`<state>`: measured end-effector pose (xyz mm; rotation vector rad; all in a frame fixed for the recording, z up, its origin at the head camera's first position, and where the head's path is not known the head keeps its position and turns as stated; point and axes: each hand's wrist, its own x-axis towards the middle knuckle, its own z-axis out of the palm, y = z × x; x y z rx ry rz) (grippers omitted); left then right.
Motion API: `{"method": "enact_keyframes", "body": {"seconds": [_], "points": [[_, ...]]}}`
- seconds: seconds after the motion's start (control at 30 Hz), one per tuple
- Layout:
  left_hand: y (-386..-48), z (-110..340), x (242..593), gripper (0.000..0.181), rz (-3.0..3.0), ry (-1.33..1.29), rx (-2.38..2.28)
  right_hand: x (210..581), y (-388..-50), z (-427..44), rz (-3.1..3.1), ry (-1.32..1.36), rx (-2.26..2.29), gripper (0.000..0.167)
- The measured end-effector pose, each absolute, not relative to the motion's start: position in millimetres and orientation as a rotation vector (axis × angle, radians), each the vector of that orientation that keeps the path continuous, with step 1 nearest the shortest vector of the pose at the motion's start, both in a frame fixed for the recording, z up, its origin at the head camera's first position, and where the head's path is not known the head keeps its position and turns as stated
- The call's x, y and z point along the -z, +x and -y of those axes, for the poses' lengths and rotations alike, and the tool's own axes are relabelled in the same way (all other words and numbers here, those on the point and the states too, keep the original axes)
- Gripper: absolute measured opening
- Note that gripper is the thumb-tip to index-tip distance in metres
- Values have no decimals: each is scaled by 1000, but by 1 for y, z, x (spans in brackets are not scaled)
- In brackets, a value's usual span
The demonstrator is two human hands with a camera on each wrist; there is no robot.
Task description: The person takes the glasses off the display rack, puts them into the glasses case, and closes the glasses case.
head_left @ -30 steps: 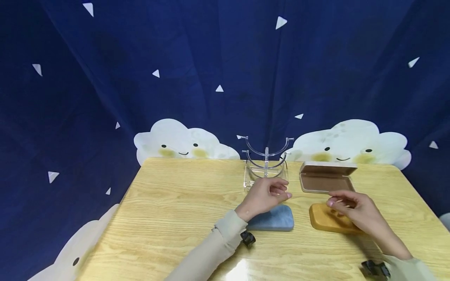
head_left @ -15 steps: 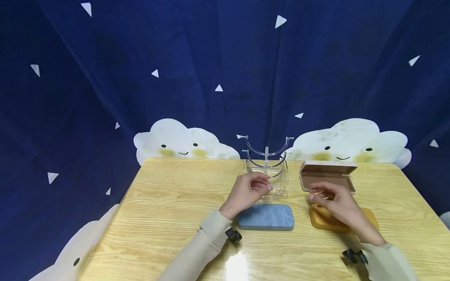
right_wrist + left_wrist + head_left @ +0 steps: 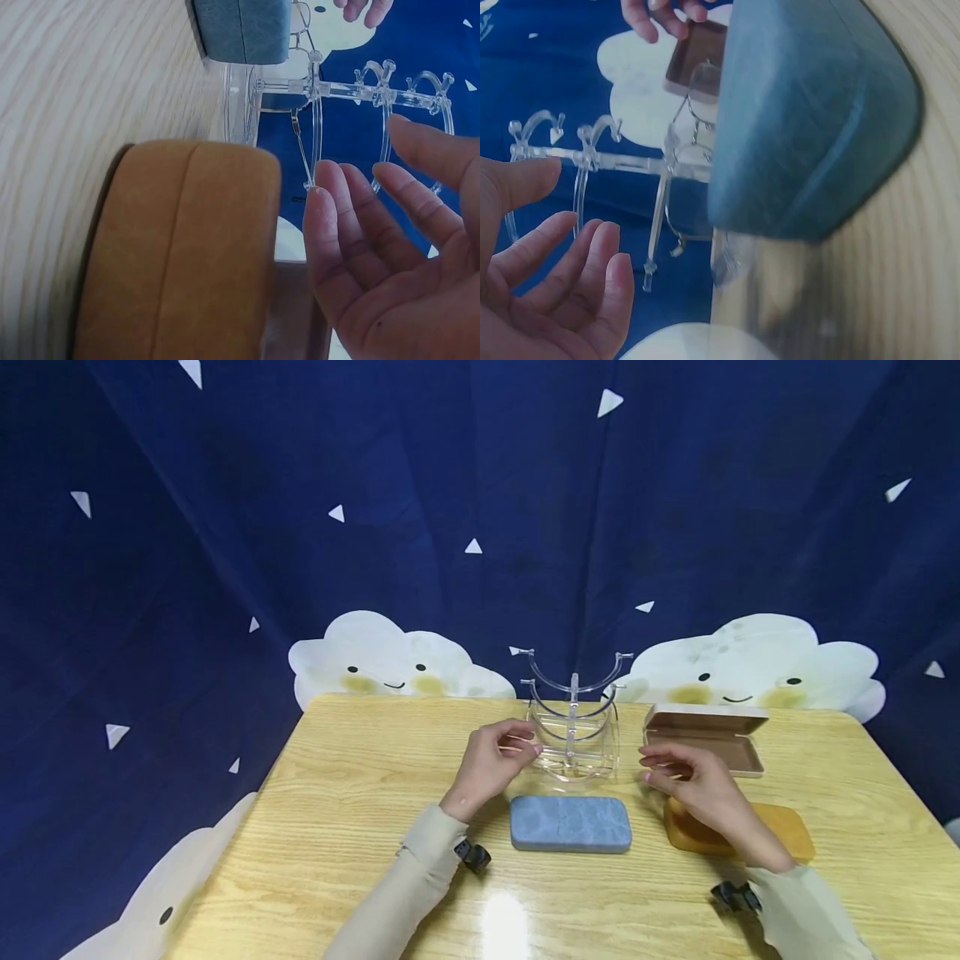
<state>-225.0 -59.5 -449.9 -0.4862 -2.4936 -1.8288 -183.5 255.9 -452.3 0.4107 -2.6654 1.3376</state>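
My left hand (image 3: 487,768), fingers loosely bent and empty, hovers at the left side of a clear stand (image 3: 574,689) with curved arms. The right hand (image 3: 697,789), also empty, is above the left end of an orange case (image 3: 776,828), in front of an open case (image 3: 707,720) with a brown inside. A closed blue case (image 3: 570,823) lies in front of the stand. In the left wrist view, thin-framed glasses (image 3: 669,214) show at the stand's lowest arm; the right wrist view also shows the glasses (image 3: 300,139). Neither hand visibly touches the stand.
The wooden table (image 3: 352,768) extends left of the stand and along the front. Behind its back edge hangs a dark blue curtain (image 3: 420,485) with white triangles and clouds. A small black device (image 3: 473,856) is strapped at the left wrist, another (image 3: 737,897) at the right.
Both hands have shifted left. The left hand has moved from in front of the stand to its left side, uncovering the blue case; the right has drawn back from over the middle of the orange case.
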Motion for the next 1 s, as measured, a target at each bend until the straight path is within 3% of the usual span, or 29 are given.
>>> {"method": "enact_keyframes", "body": {"seconds": [0.43,1.0], "points": [[-232,74,468,38,2581,-365,1810,458,-190,-242,2782,359,-1416,34],[-239,73,482,34,2661,-471,1753,470,-204,-228,2854,357,-1385,30]]}}
